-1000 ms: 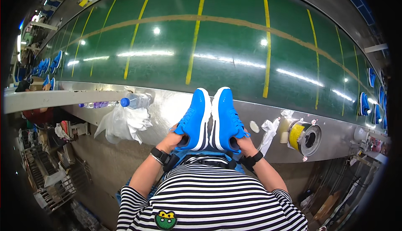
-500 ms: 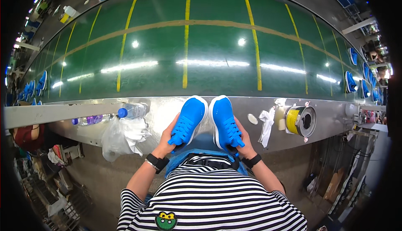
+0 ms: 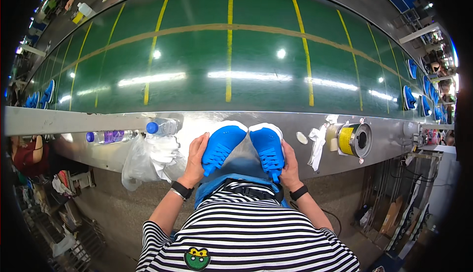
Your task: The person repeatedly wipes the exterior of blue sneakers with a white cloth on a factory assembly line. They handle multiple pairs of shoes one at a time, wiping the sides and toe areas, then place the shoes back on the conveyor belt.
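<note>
Well, the pair sat right at the near side of the long, shiny grey metal surface (image 3: 387, 144), up against the wearer's waist. A narrow strip of metal ran between the white-edged toes and the broad green conveyor belt (image 3: 197, 84) with its yellow cross-lines. Over on the left, a clear plastic bottle with a blue cap (image 3: 166, 126) and a heap of crumpled white sheets (image 3: 165, 151) bounded the room, a pale straight beam (image 3: 74, 123) reaching in above them; bare metal separated the sheets from the nearer hand. On the right, a small white oval piece (image 3: 302, 138) lay near the knuckles, then a twisted white cloth (image 3: 318, 146), then a round metal tin with a yellow label (image 3: 355, 140) farther out.

And the hands! The left hand (image 3: 195, 161) cupped the outer side of the left blue lace-up shoe (image 3: 222, 145), fingers long and pointing toward the belt; the right hand (image 3: 290, 166) mirrored it, curled around the outside of the right blue lace-up shoe (image 3: 267, 149). Where the thumbs gripped, one could not tell. Both forearms slanted inward from below, a black band on each wrist, palms facing one another. Toes leaned together, nearly meeting, a slim gap between; the heels spread wider, laces uppermost.
</note>
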A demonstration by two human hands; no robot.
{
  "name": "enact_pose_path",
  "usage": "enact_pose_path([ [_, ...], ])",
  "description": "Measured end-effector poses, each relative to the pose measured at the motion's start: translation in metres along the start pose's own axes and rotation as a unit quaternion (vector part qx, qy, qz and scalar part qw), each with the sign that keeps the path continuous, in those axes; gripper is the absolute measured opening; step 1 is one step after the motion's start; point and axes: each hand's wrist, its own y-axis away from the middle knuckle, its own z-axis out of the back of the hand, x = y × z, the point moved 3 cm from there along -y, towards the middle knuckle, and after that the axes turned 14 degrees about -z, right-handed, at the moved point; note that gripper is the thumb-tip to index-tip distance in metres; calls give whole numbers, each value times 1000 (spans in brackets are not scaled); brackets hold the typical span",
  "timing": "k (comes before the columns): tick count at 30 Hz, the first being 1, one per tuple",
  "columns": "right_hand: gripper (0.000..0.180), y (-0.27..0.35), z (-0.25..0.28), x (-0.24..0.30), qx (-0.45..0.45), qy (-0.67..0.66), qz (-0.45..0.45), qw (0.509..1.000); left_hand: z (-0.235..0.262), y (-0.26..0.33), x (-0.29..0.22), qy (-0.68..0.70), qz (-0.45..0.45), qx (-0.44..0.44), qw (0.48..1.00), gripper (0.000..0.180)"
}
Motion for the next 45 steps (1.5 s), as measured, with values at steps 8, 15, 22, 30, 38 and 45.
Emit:
enact_pose_path([
  [8, 70, 1, 3, 6, -38, 50, 29, 998, 9, 4, -1, -48, -35, -26, 998, 79],
  [15, 70, -2, 6, 5, -62, 106, 22, 992, -2, 10, 1, -39, 15, -26, 999, 86],
  [22, 64, -8, 1, 13, -86, 105, 22, 990, -4, 5, -10, -107, 36, -26, 993, 89],
  [30, 65, -10, -2, 19, -93, 139, 22, 986, -12, -3, -18, -146, 56, -9, 988, 87],
  [38, 80, -13, -32, 18, -24, 234, -7, 972, -48, -5, -27, -154, 95, 69, 981, 97],
  [45, 69, -20, -28, -4, 40, -26, -44, 998, -52, 5, 6, 38, 147, 24, 988, 71],
])
